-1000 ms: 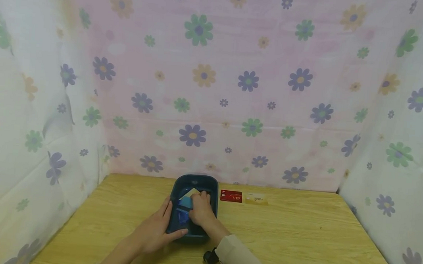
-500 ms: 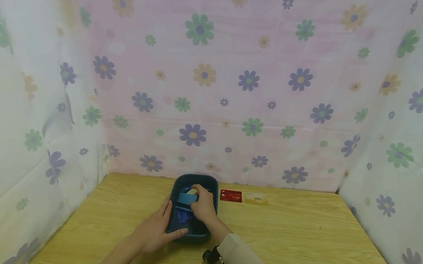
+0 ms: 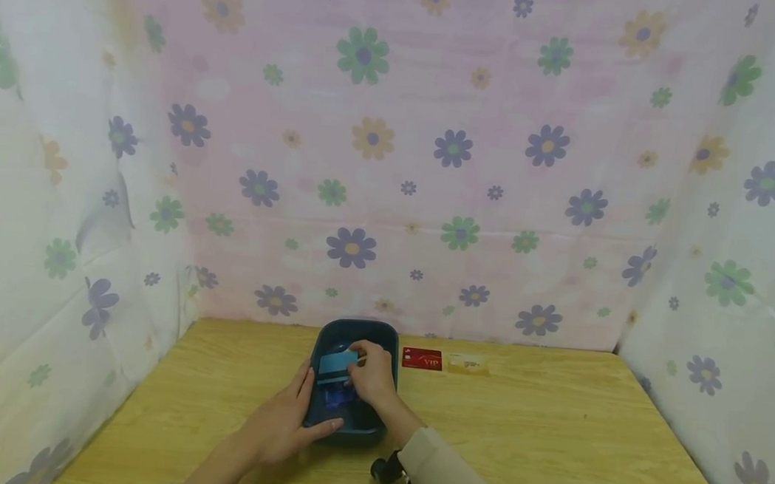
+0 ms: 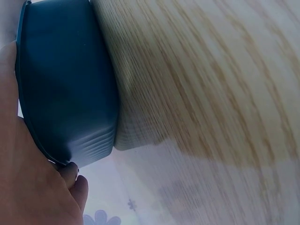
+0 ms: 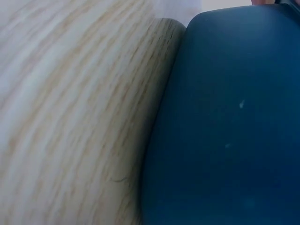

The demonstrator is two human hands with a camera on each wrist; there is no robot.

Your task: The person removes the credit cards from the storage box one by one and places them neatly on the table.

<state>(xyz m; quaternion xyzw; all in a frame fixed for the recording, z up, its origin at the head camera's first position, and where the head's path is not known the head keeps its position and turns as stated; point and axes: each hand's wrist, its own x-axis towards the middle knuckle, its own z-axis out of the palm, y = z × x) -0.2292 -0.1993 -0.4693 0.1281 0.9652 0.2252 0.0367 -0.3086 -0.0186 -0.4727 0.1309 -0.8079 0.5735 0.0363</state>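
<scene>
A dark teal plastic bin (image 3: 352,435) stands near the back of the table. My left hand (image 3: 283,421) grips its left side, fingers along the outer wall and thumb over the near rim. The left wrist view shows that hand (image 4: 33,178) at the bin's rim (image 4: 21,89). Inside the bin, my right hand (image 3: 374,378) pinches a light blue card (image 3: 338,362) with a dark stripe, held tilted. Below it in the bin lies a shiny dark blue item (image 3: 338,396). The right wrist view is mostly filled by the bin's outer wall (image 5: 225,122).
To the bin's right, a red VIP card (image 3: 422,359) and a pale gold card (image 3: 468,364) lie side by side on the wooden table (image 3: 549,429). Flowered cloth (image 3: 406,162) hangs behind and on both sides. A black device (image 3: 387,470) sits at my right wrist.
My right hand has lifted the light blue card from a slanted pose and turned it more level, shifting it slightly left and toward the back. My left hand stays on the bin.
</scene>
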